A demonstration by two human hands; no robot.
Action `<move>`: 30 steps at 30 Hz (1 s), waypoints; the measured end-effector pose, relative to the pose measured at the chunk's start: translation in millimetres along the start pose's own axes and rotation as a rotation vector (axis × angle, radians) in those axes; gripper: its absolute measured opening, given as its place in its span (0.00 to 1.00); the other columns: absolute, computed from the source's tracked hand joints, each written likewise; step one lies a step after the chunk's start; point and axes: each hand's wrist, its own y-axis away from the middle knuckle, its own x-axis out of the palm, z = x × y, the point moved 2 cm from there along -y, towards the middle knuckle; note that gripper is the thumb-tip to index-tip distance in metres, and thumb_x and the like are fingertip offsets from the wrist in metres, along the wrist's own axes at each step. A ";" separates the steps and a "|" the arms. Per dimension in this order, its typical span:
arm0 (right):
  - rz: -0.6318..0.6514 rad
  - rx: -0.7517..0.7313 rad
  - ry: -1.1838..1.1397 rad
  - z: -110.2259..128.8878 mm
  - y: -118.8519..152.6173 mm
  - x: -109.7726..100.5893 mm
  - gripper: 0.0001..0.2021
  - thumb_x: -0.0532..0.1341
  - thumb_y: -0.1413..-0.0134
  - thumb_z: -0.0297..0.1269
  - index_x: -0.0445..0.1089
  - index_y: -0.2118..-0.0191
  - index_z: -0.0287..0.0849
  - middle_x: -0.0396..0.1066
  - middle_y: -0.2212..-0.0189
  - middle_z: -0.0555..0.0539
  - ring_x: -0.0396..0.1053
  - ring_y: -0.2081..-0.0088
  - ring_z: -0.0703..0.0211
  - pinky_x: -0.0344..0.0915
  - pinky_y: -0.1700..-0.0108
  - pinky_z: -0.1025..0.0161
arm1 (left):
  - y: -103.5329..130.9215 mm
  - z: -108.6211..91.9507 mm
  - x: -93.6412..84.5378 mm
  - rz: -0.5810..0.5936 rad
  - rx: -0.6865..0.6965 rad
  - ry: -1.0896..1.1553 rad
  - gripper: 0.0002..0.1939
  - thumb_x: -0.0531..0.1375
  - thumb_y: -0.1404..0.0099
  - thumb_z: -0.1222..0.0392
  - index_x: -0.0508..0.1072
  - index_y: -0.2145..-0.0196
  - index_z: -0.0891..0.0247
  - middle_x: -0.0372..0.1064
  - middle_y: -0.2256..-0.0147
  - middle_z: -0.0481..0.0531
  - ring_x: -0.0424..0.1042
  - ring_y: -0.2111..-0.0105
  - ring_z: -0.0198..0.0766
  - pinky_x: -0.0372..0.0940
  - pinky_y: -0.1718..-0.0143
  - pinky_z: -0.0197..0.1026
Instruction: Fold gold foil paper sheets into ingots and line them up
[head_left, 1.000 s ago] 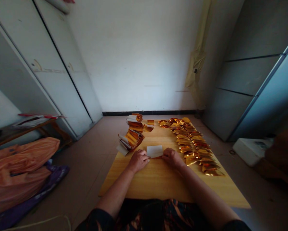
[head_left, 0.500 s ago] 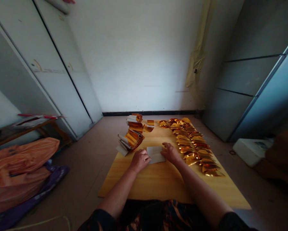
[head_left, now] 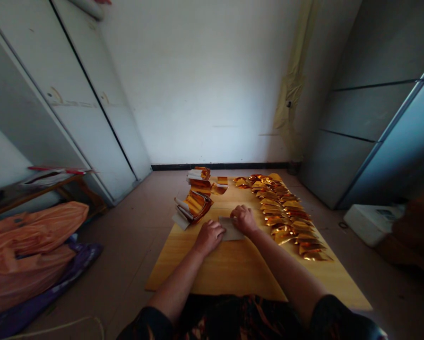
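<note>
A small pale grey sheet of paper [head_left: 231, 231] lies on the wooden board [head_left: 229, 269], between my two hands. My left hand [head_left: 210, 236] rests at the sheet's left edge, its fingers pressed together on the paper. Curled fingers of my right hand [head_left: 244, 220] grip the sheet's upper right part and cover that corner. To the left stand bundles of gold-faced paper sheets [head_left: 196, 204], grey on the back. Along the right side of the board, folded gold foil papers [head_left: 271, 208] lie in overlapping rows.
A single gold sheet [head_left: 222, 180] lies by the board's far edge. White cabinets [head_left: 91, 104] stand at left, with an orange bag [head_left: 30, 250] on the floor before them. A grey refrigerator [head_left: 353, 123] and a white box [head_left: 367, 224] stand at right.
My right hand has moved left over the sheet, and its fingers have curled in. Less of the paper's upper right shows now. My left hand has barely moved.
</note>
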 end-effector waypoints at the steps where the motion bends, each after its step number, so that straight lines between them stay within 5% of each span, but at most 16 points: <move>1: -0.006 -0.043 0.021 0.6 2.9 -0.1 0.10 0.57 0.49 0.30 0.72 0.62 0.45 0.69 0.61 0.45 0.60 0.55 0.55 0.52 0.55 0.60 | 0.2 -0.2 0.4 0.000 -0.001 -0.011 0.10 0.56 0.40 0.66 0.77 0.64 0.58 0.70 0.65 0.53 0.65 0.62 0.39 0.59 0.61 0.42; 8: 0.042 -0.217 0.101 11.4 21.0 2.9 0.11 0.53 0.40 0.36 0.73 0.62 0.47 0.69 0.64 0.44 0.59 0.57 0.53 0.50 0.57 0.59 | 0.3 -4.5 -4.7 -0.020 -0.036 -0.044 0.10 0.56 0.41 0.67 0.76 0.66 0.58 0.67 0.65 0.52 0.63 0.61 0.39 0.59 0.59 0.42; 13: 0.050 -0.228 0.105 11.3 29.2 3.5 0.12 0.52 0.40 0.35 0.73 0.58 0.48 0.68 0.63 0.43 0.59 0.57 0.54 0.50 0.58 0.59 | 0.9 -10.4 -13.4 -0.044 -0.101 -0.098 0.05 0.58 0.43 0.66 0.72 0.68 0.60 0.65 0.66 0.52 0.62 0.61 0.41 0.58 0.59 0.43; 19: 0.054 -0.247 0.107 10.9 31.6 2.3 0.12 0.52 0.40 0.34 0.72 0.58 0.46 0.68 0.63 0.43 0.59 0.58 0.54 0.50 0.58 0.59 | 1.3 -14.9 -12.1 -0.050 -0.038 -0.099 0.19 0.56 0.42 0.69 0.69 0.54 0.56 0.67 0.54 0.53 0.61 0.54 0.43 0.56 0.55 0.47; 30: 0.053 -0.229 0.117 8.5 46.1 -4.3 0.11 0.52 0.40 0.36 0.71 0.63 0.42 0.70 0.64 0.43 0.61 0.59 0.55 0.49 0.56 0.58 | 1.1 -14.8 -10.0 0.022 -0.012 -0.135 0.11 0.54 0.38 0.65 0.74 0.61 0.55 0.73 0.61 0.52 0.63 0.58 0.42 0.51 0.59 0.46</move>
